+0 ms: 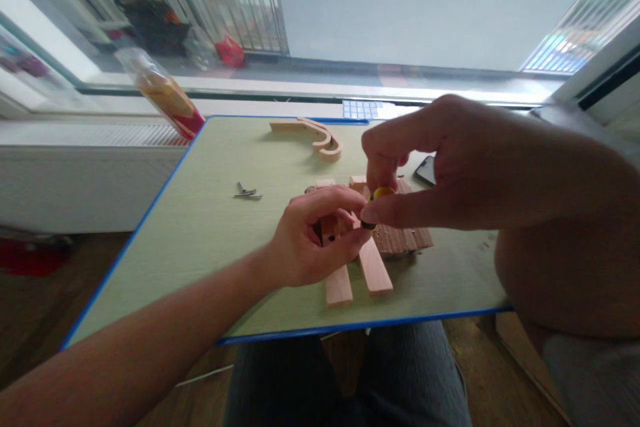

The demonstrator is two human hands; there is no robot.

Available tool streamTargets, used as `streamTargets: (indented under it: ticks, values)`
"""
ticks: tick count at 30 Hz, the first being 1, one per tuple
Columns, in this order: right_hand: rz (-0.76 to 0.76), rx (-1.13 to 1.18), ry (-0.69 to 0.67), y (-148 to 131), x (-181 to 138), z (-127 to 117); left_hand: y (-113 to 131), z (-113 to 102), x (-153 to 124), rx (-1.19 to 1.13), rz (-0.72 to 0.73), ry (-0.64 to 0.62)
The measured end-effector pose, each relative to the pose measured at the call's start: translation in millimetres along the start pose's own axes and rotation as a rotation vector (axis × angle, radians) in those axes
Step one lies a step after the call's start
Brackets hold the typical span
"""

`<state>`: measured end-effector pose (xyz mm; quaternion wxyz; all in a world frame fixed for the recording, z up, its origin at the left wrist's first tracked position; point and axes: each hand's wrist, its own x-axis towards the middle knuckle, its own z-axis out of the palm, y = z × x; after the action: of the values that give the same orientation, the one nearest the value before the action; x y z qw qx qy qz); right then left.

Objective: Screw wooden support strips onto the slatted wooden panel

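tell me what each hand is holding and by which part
Left hand grips the wooden slat frame near its upper end. Right hand pinches a small yellow-and-black object by its sides.

Green table (200, 247) bears wooden slats (339, 288), curved piece (323, 139), screws (247, 193) and phone (427, 170).

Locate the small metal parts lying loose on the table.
In the head view, the small metal parts lie on the green table, apart to the left of the left hand and nearer the person than the curved wooden piece.
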<state>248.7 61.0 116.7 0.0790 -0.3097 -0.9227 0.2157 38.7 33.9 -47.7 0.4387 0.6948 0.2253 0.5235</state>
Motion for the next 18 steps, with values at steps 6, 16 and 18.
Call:
streamTargets:
  ticks: [6, 16, 18]
  values:
    - [0.029, -0.035, 0.017, -3.7, 1.8, 2.9, -3.2, 3.4, 1.1, 0.032, 0.029, 0.047]
    - [-0.014, -0.066, 0.054, 3.3, 3.6, 5.0, -6.5, -0.4, 4.8, 0.116, 0.083, 0.037]
    - [0.028, -0.040, 0.065, 3.9, 0.6, 1.1, -7.8, -0.9, 4.8, 0.074, 0.085, 0.024]
